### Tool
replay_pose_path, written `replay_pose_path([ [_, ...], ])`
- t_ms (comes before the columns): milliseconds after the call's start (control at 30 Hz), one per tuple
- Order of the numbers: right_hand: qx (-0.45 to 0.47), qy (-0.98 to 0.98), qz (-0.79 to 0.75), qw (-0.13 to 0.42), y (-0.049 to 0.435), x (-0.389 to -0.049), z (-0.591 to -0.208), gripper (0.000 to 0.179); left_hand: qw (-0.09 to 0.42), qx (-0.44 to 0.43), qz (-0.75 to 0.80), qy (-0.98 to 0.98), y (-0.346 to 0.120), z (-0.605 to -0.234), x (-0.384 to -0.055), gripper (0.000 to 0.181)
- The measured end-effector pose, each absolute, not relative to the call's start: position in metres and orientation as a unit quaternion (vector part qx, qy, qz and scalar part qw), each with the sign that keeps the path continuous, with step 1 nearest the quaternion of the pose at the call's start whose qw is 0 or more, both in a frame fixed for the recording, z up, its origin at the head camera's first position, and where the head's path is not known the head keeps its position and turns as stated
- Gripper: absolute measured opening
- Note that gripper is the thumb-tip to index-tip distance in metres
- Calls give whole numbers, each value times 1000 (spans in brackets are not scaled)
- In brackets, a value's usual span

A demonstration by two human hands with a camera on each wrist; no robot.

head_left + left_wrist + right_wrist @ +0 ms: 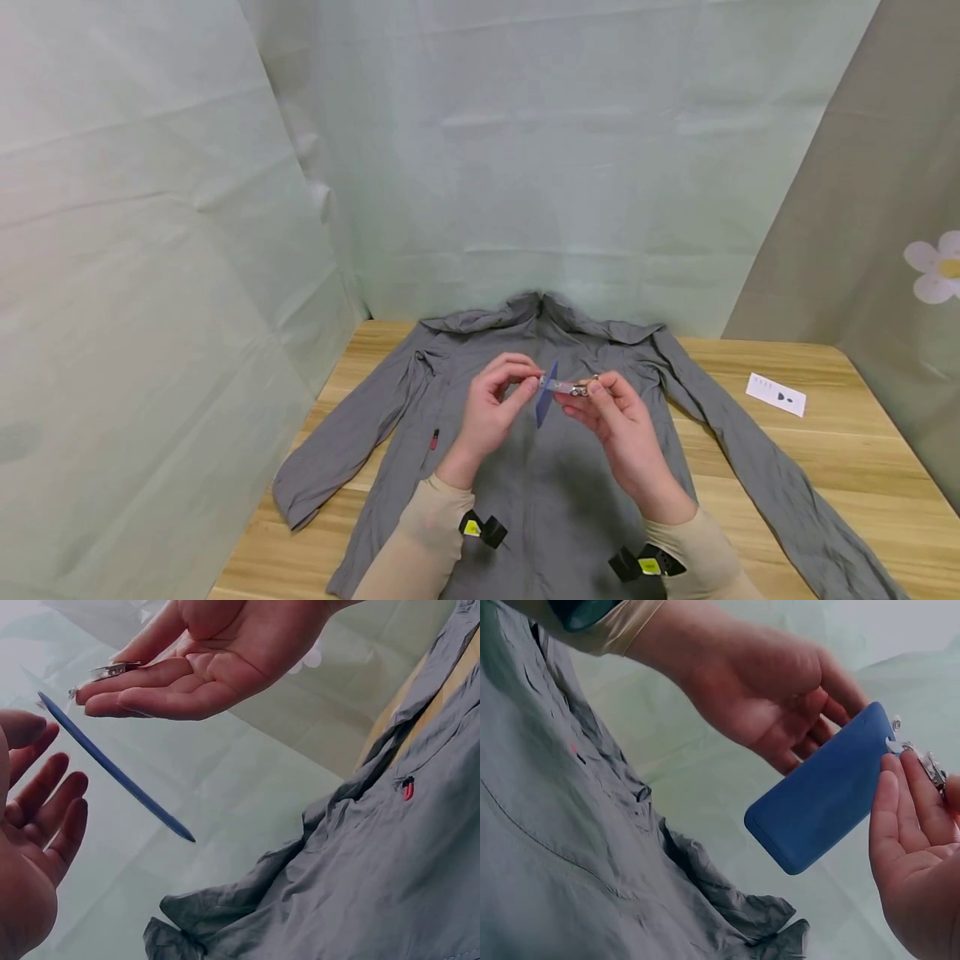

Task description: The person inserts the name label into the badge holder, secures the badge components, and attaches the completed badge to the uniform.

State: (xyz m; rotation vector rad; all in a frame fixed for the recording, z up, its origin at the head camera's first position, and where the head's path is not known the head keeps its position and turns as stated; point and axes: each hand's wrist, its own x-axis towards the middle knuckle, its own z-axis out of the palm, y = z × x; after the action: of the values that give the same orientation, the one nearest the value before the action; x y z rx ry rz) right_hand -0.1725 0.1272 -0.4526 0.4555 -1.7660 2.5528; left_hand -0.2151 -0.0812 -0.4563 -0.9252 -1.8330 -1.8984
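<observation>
A flat blue badge holder (pixel 547 396) is held up between both hands above a grey jacket (pixel 555 533). A clear strap (pixel 564 387) with a metal clip (pixel 579 390) joins its top end. My left hand (pixel 487 408) pinches at the strap's end by the holder, thumb and index finger together, other fingers loosely bent. Between thumb and fingers, my right hand (pixel 618 425) grips the metal clip. In the right wrist view the holder's broad blue face (pixel 817 795) shows; the left wrist view has it edge-on. What lies exactly between the left fingertips is hidden.
The jacket lies spread on a wooden table (pixel 847 458), collar to the back, sleeves out to both sides. A small red zipper pull (pixel 434 440) shows on its left front. At the right lies a white card (pixel 776 394). Pale cloth (pixel 555 167) hangs behind.
</observation>
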Motion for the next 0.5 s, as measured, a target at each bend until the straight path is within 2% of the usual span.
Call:
replay_pose_path([
  [133, 156, -540, 827, -17, 128, -173, -452, 15, 130, -310, -683, -648, -81, -456, -216, 23],
  [300, 160, -518, 839, -36, 130, -174, -452, 17, 16, -281, -709, -646, -83, -455, -216, 38],
  [400, 158, -510, 845, -43, 132, -174, -452, 17, -40, -275, -713, -644, -83, -455, -216, 42],
  [500, 150, -505, 849, -47, 133, -174, -452, 17, -67, -268, -709, -648, -83, -455, -217, 43],
])
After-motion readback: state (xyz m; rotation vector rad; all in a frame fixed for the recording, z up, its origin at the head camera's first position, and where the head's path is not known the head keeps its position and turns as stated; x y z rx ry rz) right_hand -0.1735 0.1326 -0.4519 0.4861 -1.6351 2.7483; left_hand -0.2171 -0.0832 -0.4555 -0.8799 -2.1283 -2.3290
